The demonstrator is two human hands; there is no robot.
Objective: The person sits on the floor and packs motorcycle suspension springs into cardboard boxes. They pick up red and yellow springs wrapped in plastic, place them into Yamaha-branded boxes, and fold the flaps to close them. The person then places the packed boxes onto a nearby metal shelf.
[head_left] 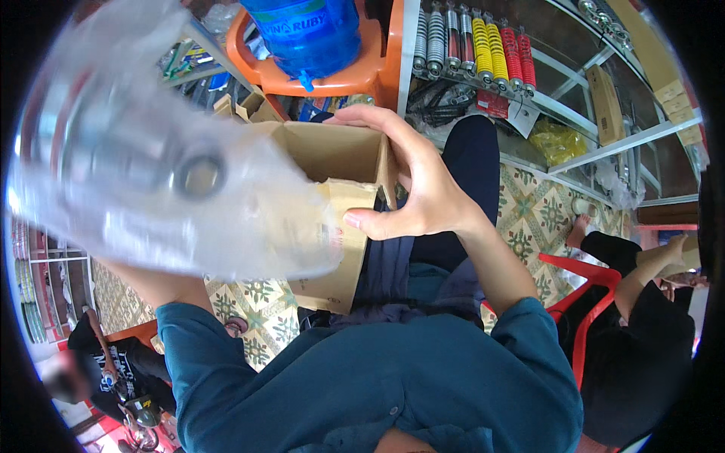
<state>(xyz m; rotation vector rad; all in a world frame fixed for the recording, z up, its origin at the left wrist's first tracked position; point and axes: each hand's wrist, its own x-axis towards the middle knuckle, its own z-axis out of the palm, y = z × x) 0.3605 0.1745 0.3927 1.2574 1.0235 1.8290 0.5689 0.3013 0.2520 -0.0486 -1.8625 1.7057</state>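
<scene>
A cloudy plastic bag [249,219] with a metal part [200,175] inside fills the upper left of the head view, slightly blurred. My left forearm [174,283] reaches up behind it, and the bag hides that hand. An open cardboard box [332,279] stands at my lap, partly covered by the bag. My right hand [408,181] grips the box's right side, with the thumb at the near edge and fingers over the far rim.
A blue water jug [302,38] rests on an orange plastic chair [368,68]. A metal shelf [568,162] holds colored shock absorbers [483,49]. A seated person [634,355] is at right by a red chair [581,275]; another person [121,370] is at lower left.
</scene>
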